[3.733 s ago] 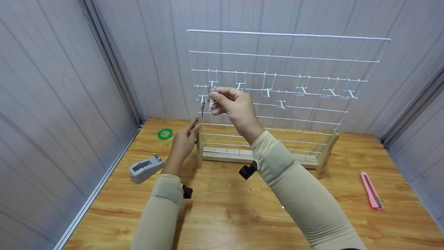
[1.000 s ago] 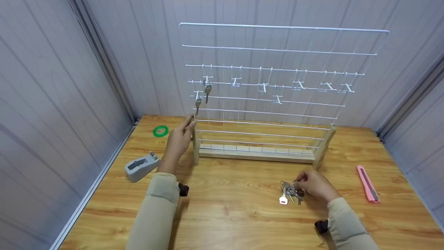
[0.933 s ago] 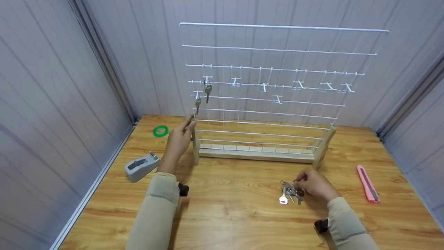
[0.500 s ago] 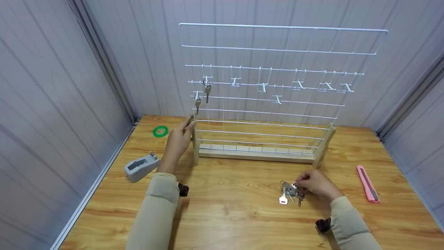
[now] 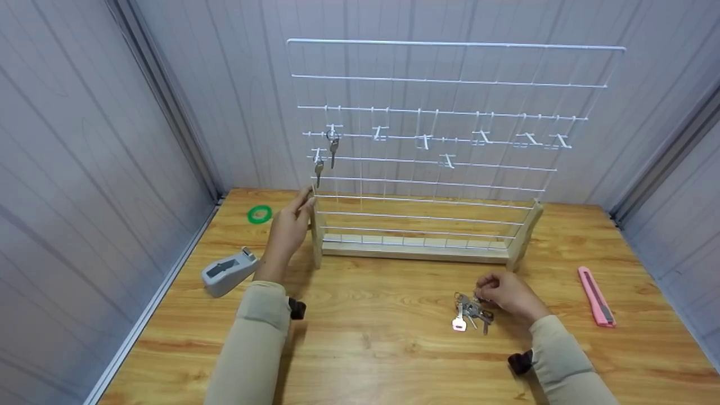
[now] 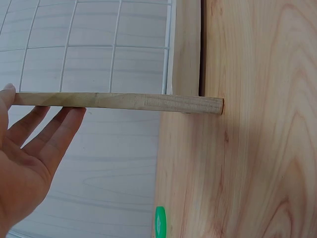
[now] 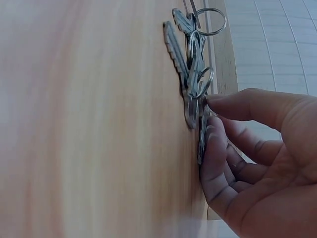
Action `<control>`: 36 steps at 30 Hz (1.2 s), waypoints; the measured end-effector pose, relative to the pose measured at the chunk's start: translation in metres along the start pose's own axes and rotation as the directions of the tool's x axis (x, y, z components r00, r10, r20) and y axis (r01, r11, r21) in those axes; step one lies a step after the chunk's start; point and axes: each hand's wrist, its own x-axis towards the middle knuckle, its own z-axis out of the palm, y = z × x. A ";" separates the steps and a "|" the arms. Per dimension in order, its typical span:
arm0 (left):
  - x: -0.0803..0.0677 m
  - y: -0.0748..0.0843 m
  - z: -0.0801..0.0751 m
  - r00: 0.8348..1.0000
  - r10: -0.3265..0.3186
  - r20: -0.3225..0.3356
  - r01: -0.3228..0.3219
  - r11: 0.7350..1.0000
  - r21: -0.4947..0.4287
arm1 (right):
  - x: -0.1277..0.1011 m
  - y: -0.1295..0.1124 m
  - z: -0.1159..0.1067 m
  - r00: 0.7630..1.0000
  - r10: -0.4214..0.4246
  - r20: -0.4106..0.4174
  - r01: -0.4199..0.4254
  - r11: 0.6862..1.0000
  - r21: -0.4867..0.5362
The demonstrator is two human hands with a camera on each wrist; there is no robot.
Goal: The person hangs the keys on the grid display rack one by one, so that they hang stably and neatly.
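Observation:
A white wire grid rack (image 5: 427, 194) stands in a wooden base. My left hand (image 5: 289, 228) holds the rack's left wooden upright (image 6: 119, 100), thumb on one side and fingers on the other in the left wrist view. Two keys hang from hooks at the rack's left: an upper key (image 5: 334, 149) and a lower key (image 5: 319, 171). On the table, right of centre, lies a pile of metal keys (image 5: 469, 310) with split rings. My right hand (image 5: 509, 292) is at the pile's right side, pinching a key (image 7: 202, 136) between thumb and index finger.
Several white hooks without keys, such as the middle hook (image 5: 424, 142), stick out from the grid. A grey tape dispenser (image 5: 228, 273) and a roll of green tape (image 5: 259, 214) lie at the left. A pink utility knife (image 5: 596, 297) lies at the right.
My right hand has left the upper left hook, where a key now hangs, and come down to the key pile. It shifts only slightly there in the last second. My left hand stays put.

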 end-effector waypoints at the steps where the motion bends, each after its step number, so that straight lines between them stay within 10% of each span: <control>1: 0.000 0.000 0.000 1.000 -0.004 0.001 0.004 1.000 -0.002 | 0.001 0.000 0.000 1.000 0.000 0.003 0.000 1.000 0.005; 23: -0.001 -0.001 0.000 0.999 0.031 -0.024 -0.029 0.998 0.063 | 0.000 -0.028 0.004 0.997 -0.015 -0.070 0.014 1.000 -0.017; 36: 0.000 -0.001 0.000 1.000 0.005 -0.023 -0.003 0.997 0.073 | -0.007 -0.089 0.016 0.973 -0.221 -0.061 0.229 0.919 0.321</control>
